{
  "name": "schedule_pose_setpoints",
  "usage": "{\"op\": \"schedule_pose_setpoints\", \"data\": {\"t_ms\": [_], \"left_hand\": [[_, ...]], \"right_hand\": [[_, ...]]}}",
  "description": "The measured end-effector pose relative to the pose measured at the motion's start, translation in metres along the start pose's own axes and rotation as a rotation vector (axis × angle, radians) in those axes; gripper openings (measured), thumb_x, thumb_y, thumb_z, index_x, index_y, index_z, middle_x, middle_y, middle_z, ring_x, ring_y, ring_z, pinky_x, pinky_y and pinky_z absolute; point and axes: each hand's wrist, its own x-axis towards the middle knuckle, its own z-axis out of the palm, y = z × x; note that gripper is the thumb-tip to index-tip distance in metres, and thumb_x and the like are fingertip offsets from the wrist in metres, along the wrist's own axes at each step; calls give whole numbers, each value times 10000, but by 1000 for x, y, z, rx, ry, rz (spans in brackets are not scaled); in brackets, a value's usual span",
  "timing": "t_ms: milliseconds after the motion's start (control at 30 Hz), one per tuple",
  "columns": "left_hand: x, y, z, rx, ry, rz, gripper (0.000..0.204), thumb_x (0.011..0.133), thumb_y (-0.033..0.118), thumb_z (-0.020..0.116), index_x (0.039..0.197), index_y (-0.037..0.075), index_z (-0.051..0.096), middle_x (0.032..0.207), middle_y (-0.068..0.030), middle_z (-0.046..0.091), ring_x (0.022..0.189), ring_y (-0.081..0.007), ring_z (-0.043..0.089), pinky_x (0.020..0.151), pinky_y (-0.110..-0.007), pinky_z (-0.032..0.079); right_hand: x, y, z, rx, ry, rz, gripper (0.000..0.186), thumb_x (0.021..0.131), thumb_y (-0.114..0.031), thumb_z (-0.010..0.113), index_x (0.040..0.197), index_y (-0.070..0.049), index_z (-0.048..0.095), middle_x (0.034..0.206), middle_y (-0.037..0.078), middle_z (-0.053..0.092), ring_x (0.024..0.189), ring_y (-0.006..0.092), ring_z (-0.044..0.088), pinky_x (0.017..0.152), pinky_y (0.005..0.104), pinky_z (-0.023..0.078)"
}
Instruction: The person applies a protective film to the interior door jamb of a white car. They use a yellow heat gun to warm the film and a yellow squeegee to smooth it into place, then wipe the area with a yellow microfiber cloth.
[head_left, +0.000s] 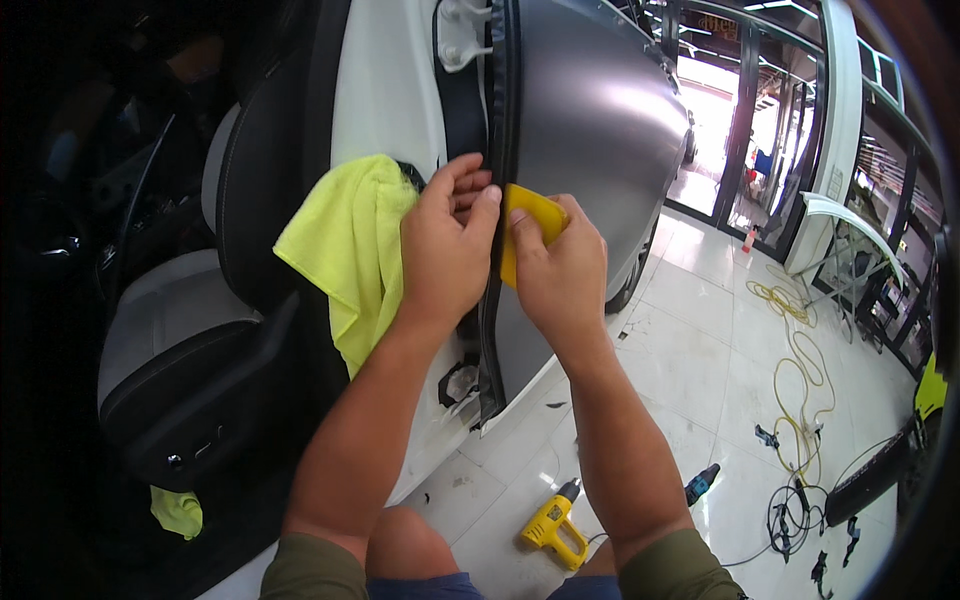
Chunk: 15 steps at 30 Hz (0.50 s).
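Observation:
My right hand [558, 255] is closed round a yellow squeegee card [540, 212], thumb on its face. The card's left side lies along the edge of a car door [590, 130] with a satin grey surface. Just left of it, my left hand [450, 235] has its fingers curled and its thumb against the door's black edge strip [506, 110]. The fingertips partly hide what they pinch there. Beside my left wrist a lime-yellow cloth [350, 250] hangs over the white door frame [385, 90].
The open car interior shows a grey and black seat [170, 310] at left, with another yellow cloth [177, 512] lower down. A yellow heat gun [555, 530] and a blue-black tool [702, 484] lie on the tiled floor. Yellow cord [800, 380] and black cable [785, 525] lie at right.

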Motion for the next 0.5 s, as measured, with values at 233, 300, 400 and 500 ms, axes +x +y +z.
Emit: {"op": "schedule_pose_setpoints", "data": {"t_ms": [233,300,400,500], "left_hand": [[88,46,3,-10,-51,48,340,929,99,601,1237,-38,553,1061,-107,638,942,-137,617,858,-263,500],[68,57,-1,65,5,144,342,914,111,621,1222,-28,562,1031,-91,645,921,-132,619,834,-269,500],[-41,47,-14,170,-332,181,535,866,137,686,1343,4,482,1132,-128,595,980,-163,595,858,-319,481],[-144,-4,-20,138,-571,-87,910,834,127,717,1522,40,128,1325,-211,460,1249,-277,476,997,-397,431]], "right_hand": [[8,0,-27,227,-121,98,219,873,-183,601,967,12,563,860,196,626,795,338,618,745,394,485],[-7,7,-49,323,-197,103,238,883,-189,590,1017,-1,533,889,154,608,806,278,604,766,366,484],[-36,14,-77,630,-228,308,276,906,-206,575,1094,-29,480,960,103,559,865,202,561,801,336,474],[-91,39,-57,614,-365,375,308,981,-261,531,1150,-24,432,1036,101,513,924,148,530,810,292,461]]}}
